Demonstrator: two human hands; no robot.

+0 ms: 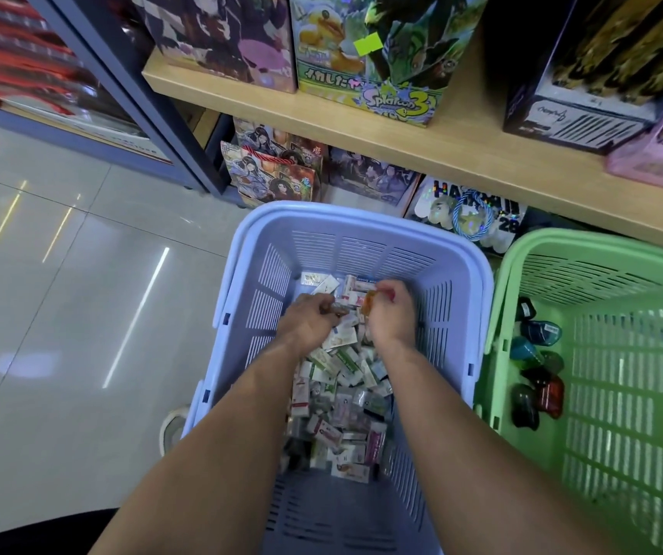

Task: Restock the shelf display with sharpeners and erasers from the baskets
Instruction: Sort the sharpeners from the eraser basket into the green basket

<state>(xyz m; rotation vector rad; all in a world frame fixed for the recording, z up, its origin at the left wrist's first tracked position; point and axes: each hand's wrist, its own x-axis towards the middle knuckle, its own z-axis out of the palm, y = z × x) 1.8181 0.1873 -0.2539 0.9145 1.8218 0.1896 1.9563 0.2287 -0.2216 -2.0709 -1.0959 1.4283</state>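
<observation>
A blue basket (241, 274) stands on the floor and holds a heap of small packaged erasers (341, 394). Both my arms reach down into it. My left hand (311, 318) has its fingers curled round a small dark-edged item from the heap. My right hand (390, 314) pinches a small orange piece (367, 303) at the far end of the heap. To the right, a green basket (602, 374) holds several dark, teal and red sharpeners (538, 362) along its left wall.
A wooden shelf (462, 154) runs above the baskets, carrying large printed boxes (365, 58). Paper gift bags (273, 174) stand under it behind the blue basket. Glossy tiled floor (61, 294) lies to the left, and a dark-framed cabinet (121, 94) stands at the far left.
</observation>
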